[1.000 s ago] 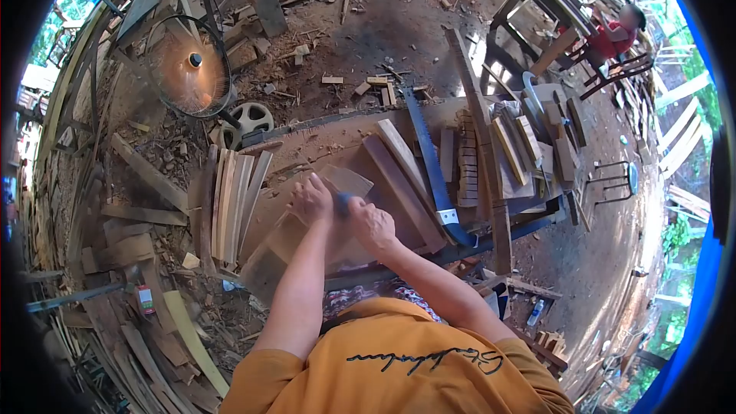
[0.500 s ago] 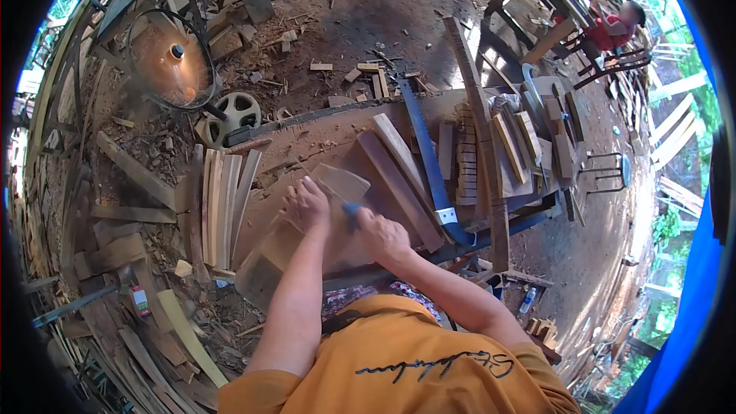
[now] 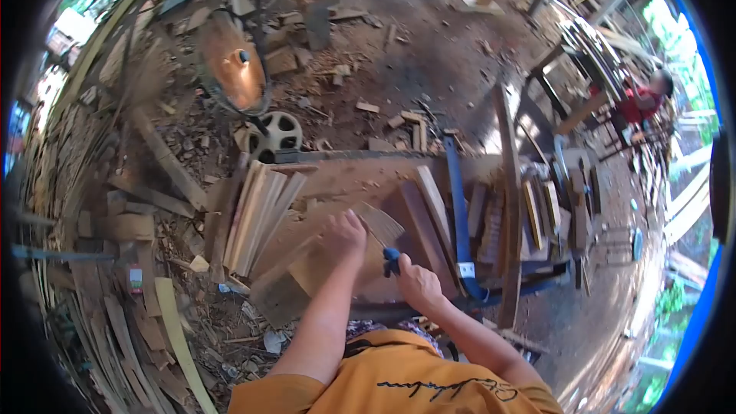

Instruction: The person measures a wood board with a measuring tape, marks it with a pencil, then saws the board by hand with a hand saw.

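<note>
My right hand [image 3: 420,285] is closed round the blue handle of a tool [image 3: 392,261], just above the edge of the work surface. A thin dark line runs from the handle up and left toward my left hand. My left hand [image 3: 344,238] rests on a flat light-brown board [image 3: 310,264], its fingers drawn together; what lies under them is hidden. A wooden piece with a curved end [image 3: 383,222] lies beside its fingertips. The blue-bladed saw [image 3: 458,218] lies to the right of my right hand.
Upright-looking wood strips [image 3: 257,215] lean left of my hands. More strips and blocks [image 3: 537,215] are stacked at the right. A spoked wheel [image 3: 277,135] and a belt machine stand beyond the bench. A person in red [image 3: 642,103] sits at the far right.
The view has shifted, so the whole scene sits farther right and lower. My left hand's fingers, spread before, are now drawn together. My right hand still holds the blue handle.
</note>
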`<control>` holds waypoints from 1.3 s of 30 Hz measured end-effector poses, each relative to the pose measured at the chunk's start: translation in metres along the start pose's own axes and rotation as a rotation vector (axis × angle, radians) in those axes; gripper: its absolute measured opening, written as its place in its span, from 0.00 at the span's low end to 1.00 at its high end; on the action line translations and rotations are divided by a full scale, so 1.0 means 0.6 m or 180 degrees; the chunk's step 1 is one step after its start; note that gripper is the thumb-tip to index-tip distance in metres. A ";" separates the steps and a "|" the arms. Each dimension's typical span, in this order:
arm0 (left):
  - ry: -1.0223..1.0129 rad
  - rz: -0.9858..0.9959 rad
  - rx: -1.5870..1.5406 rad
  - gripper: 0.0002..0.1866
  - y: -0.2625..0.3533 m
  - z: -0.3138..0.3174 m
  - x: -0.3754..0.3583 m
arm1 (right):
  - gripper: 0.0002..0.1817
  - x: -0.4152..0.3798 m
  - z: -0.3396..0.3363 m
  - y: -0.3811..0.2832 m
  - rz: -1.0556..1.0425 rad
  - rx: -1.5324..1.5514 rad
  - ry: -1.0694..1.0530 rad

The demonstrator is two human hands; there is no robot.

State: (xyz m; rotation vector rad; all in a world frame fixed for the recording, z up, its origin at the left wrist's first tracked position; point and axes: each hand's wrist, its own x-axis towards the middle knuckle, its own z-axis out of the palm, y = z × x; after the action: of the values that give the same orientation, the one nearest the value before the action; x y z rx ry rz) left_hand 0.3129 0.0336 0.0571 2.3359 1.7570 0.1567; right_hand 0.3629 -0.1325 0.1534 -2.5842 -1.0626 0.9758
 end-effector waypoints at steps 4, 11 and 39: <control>-0.0019 -0.0086 -0.0038 0.23 -0.004 0.007 -0.002 | 0.11 0.077 0.023 -0.020 -0.0518 0.0141 0.0341; -0.0034 -0.0185 -0.0155 0.23 0.000 -0.002 0.002 | 0.12 -0.008 -0.005 -0.005 -0.0202 -0.0244 0.0008; 0.0636 -0.0005 -0.0099 0.20 -0.008 0.041 -0.005 | 0.11 0.045 0.016 -0.031 -0.0361 -0.0101 0.0141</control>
State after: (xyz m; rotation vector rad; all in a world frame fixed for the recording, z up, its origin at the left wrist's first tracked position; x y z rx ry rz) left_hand 0.3129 0.0296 0.0320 2.3680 1.8296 0.4276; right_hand 0.3603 -0.1013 0.1397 -2.5262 -1.2076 0.8780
